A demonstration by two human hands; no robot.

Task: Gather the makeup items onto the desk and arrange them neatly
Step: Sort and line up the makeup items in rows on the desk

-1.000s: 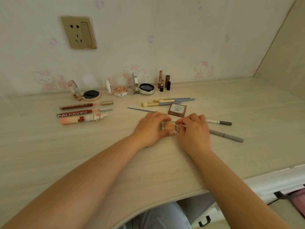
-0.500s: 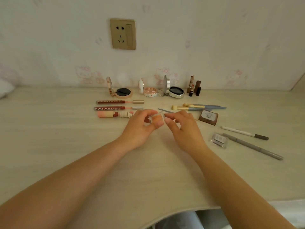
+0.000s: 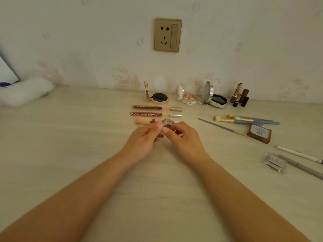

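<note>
Clear plastic is catching the light as I am pinching a small makeup case (image 3: 167, 123) between my left hand (image 3: 142, 143) and right hand (image 3: 185, 141) (both curled), above the tabletop (image 3: 70, 154).

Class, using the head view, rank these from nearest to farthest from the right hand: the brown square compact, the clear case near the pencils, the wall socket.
From the right hand:
1. Brown square compact, to its right.
2. Clear case, far right, beside the pencils.
3. Wall socket, up on the wall.

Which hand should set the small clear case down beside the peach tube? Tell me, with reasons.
Probably the left hand. Both hands pinch the small clear case, but the peach tube lies just beyond the left fingers; the right hand would need to cross over.
</note>
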